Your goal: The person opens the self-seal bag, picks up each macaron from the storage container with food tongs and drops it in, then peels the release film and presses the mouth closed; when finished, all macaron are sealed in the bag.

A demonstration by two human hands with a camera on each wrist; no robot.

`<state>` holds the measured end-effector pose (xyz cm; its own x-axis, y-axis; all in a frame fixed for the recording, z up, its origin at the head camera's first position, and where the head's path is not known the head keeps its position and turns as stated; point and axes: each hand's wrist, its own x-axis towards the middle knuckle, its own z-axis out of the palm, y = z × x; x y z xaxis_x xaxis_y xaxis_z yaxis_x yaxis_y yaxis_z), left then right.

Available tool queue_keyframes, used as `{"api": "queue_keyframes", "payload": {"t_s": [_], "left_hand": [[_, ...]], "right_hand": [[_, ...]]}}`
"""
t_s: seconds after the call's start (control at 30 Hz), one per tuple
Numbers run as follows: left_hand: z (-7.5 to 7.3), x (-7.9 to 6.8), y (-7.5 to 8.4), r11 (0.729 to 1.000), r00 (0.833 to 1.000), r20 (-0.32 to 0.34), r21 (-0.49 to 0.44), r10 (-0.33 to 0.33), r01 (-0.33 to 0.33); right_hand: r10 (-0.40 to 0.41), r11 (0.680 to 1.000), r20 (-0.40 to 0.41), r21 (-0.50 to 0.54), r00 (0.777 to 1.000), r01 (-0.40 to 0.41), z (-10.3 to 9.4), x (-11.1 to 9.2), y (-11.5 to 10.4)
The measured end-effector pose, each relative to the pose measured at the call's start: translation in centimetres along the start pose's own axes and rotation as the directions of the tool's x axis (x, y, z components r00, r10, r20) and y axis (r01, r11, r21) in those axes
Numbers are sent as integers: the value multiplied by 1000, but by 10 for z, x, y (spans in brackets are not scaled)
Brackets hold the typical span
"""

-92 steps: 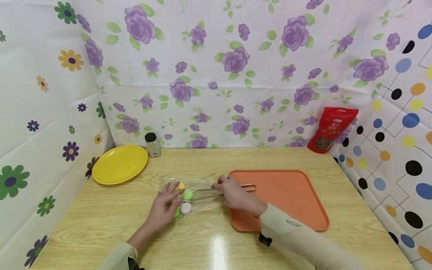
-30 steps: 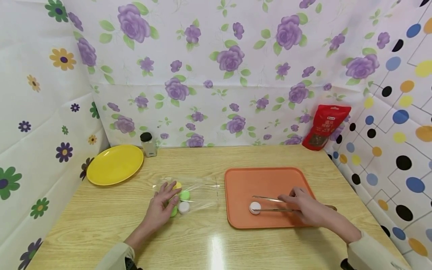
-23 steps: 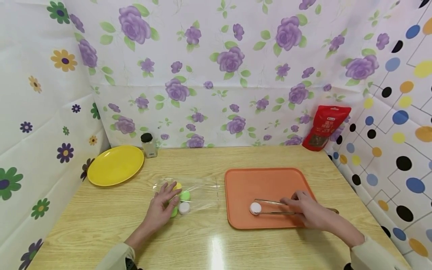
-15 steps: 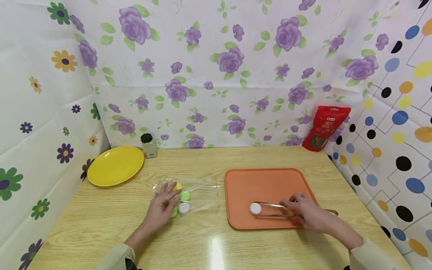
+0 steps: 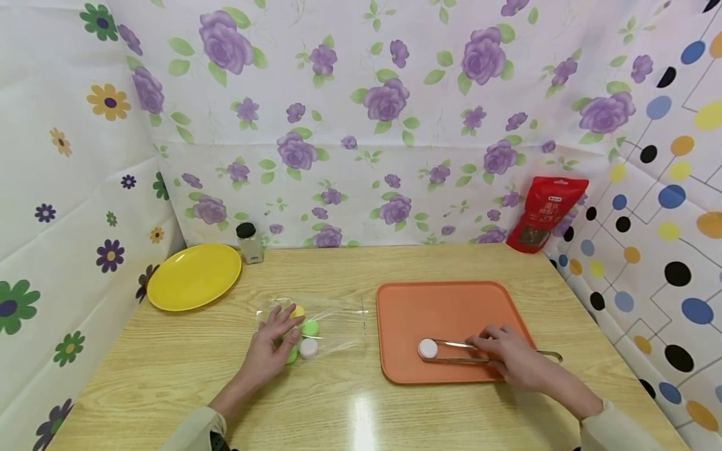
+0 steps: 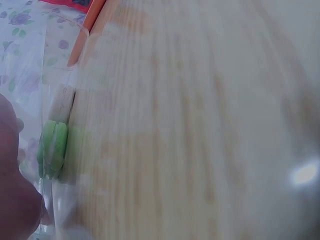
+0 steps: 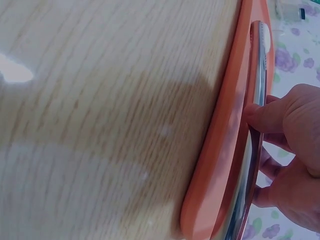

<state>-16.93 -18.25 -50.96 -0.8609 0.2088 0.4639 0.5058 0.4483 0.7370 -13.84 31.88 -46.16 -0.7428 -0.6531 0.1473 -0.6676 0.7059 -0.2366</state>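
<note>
My right hand point(image 5: 510, 357) pinches the arms of metal tongs point(image 5: 459, 360) low over the orange tray point(image 5: 445, 300). The tong tips lie on either side of a white macaron point(image 5: 427, 348) on the tray; in the right wrist view my thumb and fingers press the tongs point(image 7: 261, 75). My left hand point(image 5: 272, 344) rests with spread fingers on the closed end of a clear plastic bag point(image 5: 341, 326). Inside the bag lie a yellow macaron point(image 5: 298, 311), a white macaron point(image 5: 308, 348) and green macarons point(image 5: 310, 327), one partly hidden by the hand.
A yellow plate point(image 5: 194, 275) lies at the back left, beside a glass jar point(image 5: 252, 252) with a black lid. A red pouch point(image 5: 547, 213) leans in the back right corner. Patterned cloths hang around the wooden table point(image 5: 316, 413).
The tongs have come out of the bag and over the tray, where a white macaron now lies. Since a second ago their arms have drawn together around it. My left hand stays on the bag.
</note>
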Motion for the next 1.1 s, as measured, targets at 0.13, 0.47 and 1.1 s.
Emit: {"api": "queue_keyframes", "payload": {"t_s": [0.13,0.47,1.1], "left_hand": [[-1,0,0,1000,1000,1,2,-3,3],[-1,0,-2,1000,1000,0,13,-7,7],[-1,0,-2,1000,1000,6,-17,2,-2]], "right_hand": [[-4,1000,-11,2,1000,4,1,1,0],[-32,999,-42,-4,999,32,0,10,-4],[-61,998,-38,20,997,62,6,78,-34]]}}
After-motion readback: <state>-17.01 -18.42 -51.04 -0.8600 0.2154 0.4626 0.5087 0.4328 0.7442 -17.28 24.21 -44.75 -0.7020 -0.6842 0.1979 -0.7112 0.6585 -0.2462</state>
